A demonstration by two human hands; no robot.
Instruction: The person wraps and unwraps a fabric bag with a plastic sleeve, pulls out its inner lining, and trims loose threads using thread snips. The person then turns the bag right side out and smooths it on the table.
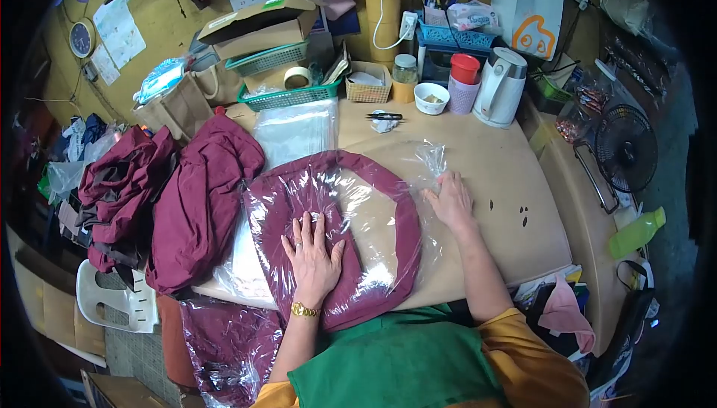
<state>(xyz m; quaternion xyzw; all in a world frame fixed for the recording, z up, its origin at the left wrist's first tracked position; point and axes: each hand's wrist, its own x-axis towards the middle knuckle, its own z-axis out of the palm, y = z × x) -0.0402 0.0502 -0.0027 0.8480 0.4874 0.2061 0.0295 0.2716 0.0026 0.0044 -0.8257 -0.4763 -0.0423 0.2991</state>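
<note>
A maroon fabric piece (405,244) lies on the table inside a clear plastic bag (373,262), with part of it curving round in a loop. My left hand (312,260) rests flat on the bag over the fabric, fingers stretched out. At the bag's right side, my right hand (451,200) has its fingers closed on the gathered plastic, and a crumpled tuft sticks up beyond them. Left of the bag, a maroon garment (205,203) is heaped on the table edge. Flat clear plastic bags (299,132) lie behind.
Along the back stand a green basket (291,97), a white bowl (431,100), a red-lidded container (464,72) and an electric kettle (500,88). Black tweezers (384,116) lie before them. A black fan (626,148) and a green bottle (636,233) are at right. A bagged maroon item (228,348) hangs at front left.
</note>
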